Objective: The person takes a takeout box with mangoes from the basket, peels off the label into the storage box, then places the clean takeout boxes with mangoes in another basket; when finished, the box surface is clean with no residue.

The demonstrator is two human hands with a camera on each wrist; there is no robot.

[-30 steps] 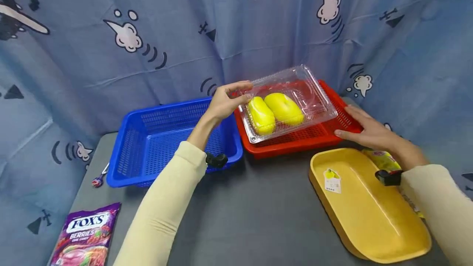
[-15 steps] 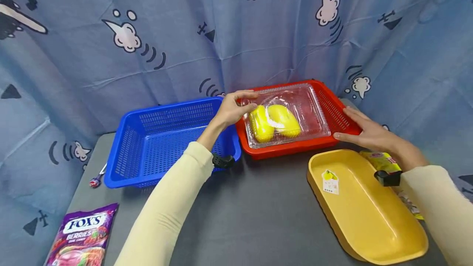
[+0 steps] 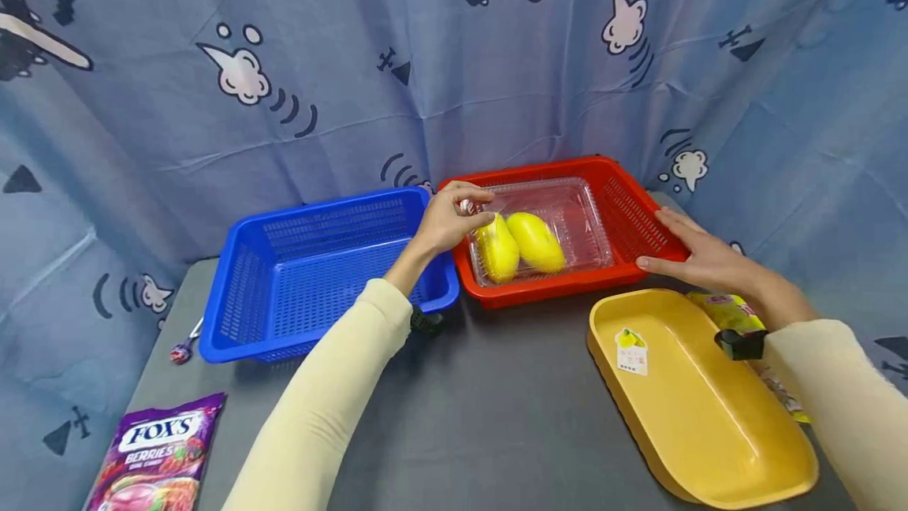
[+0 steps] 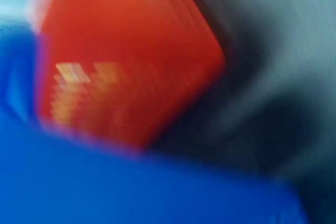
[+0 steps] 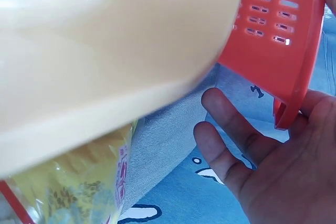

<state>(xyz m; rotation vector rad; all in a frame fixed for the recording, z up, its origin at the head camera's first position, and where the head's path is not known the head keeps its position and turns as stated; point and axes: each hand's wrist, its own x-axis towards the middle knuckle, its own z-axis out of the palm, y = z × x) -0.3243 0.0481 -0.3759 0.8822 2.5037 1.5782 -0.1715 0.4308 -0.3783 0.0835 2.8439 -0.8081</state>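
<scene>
A clear plastic box (image 3: 578, 215) lies in the red basket (image 3: 542, 288), with two yellow mango-shaped fruits (image 3: 537, 243) seen through it. My left hand (image 3: 448, 219) pinches the box's back left corner between thumb and fingers. The left wrist view is blurred and shows only the blue and red baskets. At the red basket's right end, my right hand (image 3: 702, 252) rests against the rim, its thumb by the front corner and its fingers along the outer side. In the right wrist view two fingers (image 5: 231, 116) stretch out straight below the basket's corner.
A blue basket (image 3: 234, 341) stands left of the red one. A yellow tray (image 3: 688, 408) with a fruit label stands at the right, a yellow packet (image 3: 731, 307) beyond it. A purple Fox's candy bag (image 3: 156, 452) and a lollipop (image 3: 183, 351) lie at the left.
The plastic box has come down from a tilt above the red basket and now lies inside it. My left hand has lowered and shifted right with it. The right hand has hardly moved.
</scene>
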